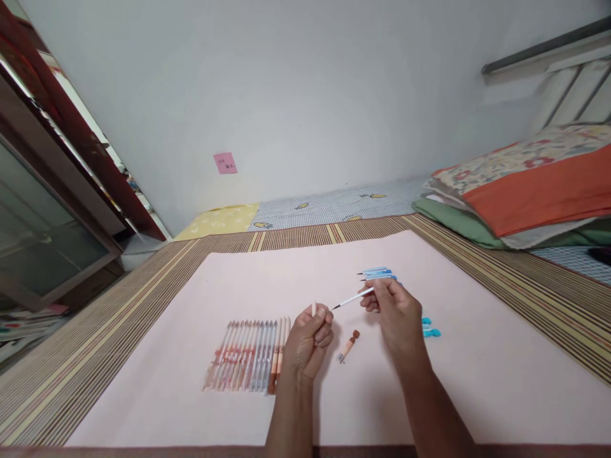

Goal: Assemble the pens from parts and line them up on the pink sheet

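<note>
My left hand is closed around a pale pen barrel, whose pointed end sticks up above the fingers; the rest is hidden in the grip. In my right hand a white pen refill is pinched near its back end. Its dark tip points left and sits close to my left fingertips; whether it touches them I cannot tell. Between the hands, a brown and peach pen part lies on the pale pink sheet. A row of several pens lies side by side left of my left hand.
Several blue refills with dark tips lie behind my right hand, which partly covers them. Turquoise pieces show to its right. Folded bedding is piled at the right on the striped mat. A pink note is on the wall.
</note>
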Motion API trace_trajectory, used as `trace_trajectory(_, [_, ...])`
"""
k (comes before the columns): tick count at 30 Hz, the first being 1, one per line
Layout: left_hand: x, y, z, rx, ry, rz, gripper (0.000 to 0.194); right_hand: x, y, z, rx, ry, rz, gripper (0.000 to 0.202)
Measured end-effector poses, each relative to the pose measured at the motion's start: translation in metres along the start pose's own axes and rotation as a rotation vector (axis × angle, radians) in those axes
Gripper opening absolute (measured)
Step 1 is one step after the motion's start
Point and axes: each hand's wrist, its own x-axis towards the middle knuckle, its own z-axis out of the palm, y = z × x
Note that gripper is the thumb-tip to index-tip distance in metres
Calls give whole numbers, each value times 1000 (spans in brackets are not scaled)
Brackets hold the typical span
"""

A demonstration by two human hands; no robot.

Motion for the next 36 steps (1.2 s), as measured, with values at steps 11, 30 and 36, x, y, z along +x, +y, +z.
trace_trajectory(11, [2,-3,0,36,8,-9,35,-3,-4,3,-74,-37,-31,31])
trace_trajectory(30, [7,3,-6,196,265,187,43,4,12,-15,-130,-465,283,41])
trace_trajectory(36, [6,8,-6,167,313,258,44,0,21,-15,-115,-579,345,45])
